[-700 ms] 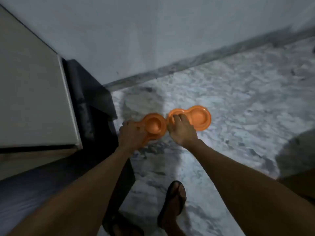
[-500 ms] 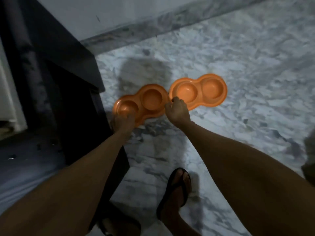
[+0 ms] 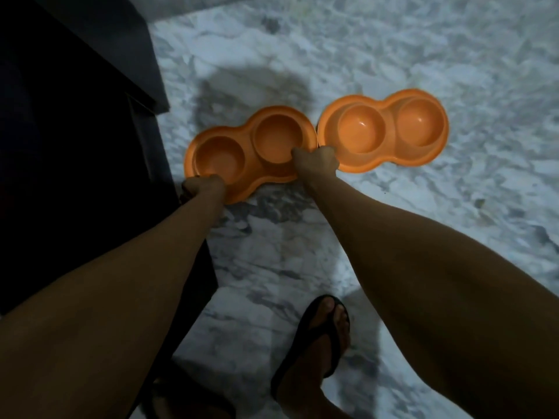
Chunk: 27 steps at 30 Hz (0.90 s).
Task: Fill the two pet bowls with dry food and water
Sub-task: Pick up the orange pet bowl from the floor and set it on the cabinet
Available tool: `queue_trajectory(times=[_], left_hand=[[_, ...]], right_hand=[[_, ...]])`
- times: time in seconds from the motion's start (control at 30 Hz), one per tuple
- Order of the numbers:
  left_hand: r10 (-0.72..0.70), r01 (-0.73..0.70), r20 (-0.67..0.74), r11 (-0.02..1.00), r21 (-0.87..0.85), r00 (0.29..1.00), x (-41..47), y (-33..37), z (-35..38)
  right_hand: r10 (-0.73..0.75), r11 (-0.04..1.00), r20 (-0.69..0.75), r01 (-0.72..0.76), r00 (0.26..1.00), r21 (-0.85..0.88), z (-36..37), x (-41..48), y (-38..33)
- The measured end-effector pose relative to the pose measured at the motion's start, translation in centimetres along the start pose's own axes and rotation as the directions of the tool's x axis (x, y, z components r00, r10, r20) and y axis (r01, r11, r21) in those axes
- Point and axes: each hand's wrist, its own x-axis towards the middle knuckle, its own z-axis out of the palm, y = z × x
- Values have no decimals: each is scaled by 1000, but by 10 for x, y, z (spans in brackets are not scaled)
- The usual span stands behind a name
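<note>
Mid-frame, left hand (image 3: 205, 186) grips the left orange double bowl (image 3: 248, 152); right hand (image 3: 317, 161) clamps the right bowl's (image 3: 382, 130) near rim.

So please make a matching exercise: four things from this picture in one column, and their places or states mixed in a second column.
Things:
1. left hand
2. right hand
3. right double bowl
4. sandal

Places or states:
A. on a foot, bottom of view
B. grips the near left rim of the left double bowl
C. empty, on the marble floor, no hand at its far end
D. closed where the two bowls meet

Pairs: 1-B, 2-D, 3-C, 4-A
</note>
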Motion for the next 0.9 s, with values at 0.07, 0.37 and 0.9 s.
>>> queue_trajectory(times=[0.07,0.37,0.9], left_hand=[[50,-50,15,999,-15,999,-23,6,-15],[166,-172,111,984,46,980,-185,49,-132],[470,-462,182,883,-85,864,-467,137,-439]], right_hand=[[14,999,19,-15,1000,33,-14,-16,-4],[24,994,-64,-17,998,112,-139,-145,-46],[-13,955,-237,82,971,284,-350,-508,-169]])
